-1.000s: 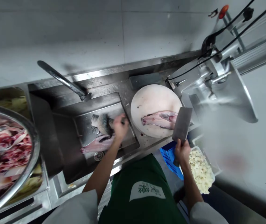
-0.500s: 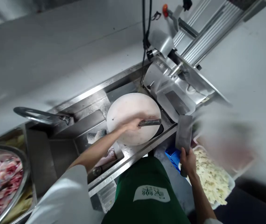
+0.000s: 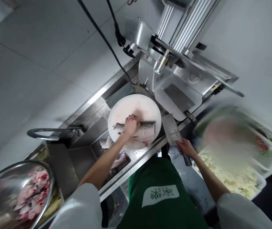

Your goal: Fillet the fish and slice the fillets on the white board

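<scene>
A headless piece of fish (image 3: 147, 129) with grey scaly skin lies on its side on the round white cutting board (image 3: 136, 103). My left hand (image 3: 131, 125) is closed over its narrower end, with the fingers curled on the dark back. Off the board's right side, my right hand (image 3: 184, 148) grips a cleaver (image 3: 171, 128) by its handle. The broad blade points up and left, close to the sink's front edge and apart from the fish. More pieces of fish (image 3: 119, 159) lie in the sink, partly hidden behind my left forearm.
A steel bowl (image 3: 51, 187) of cut pink fish stands at left, near a curved faucet (image 3: 46, 134). Behind the board at right is a metal slicing machine (image 3: 174, 79). Tubs with pale slices (image 3: 236, 178) stand at right, partly covered by a blur. Another blade (image 3: 180, 97) lies by the slicer.
My left hand has shifted left on the board, and the fish now shows broadside under it. The cleaver has tilted to the left. The whole view has turned and shifted.
</scene>
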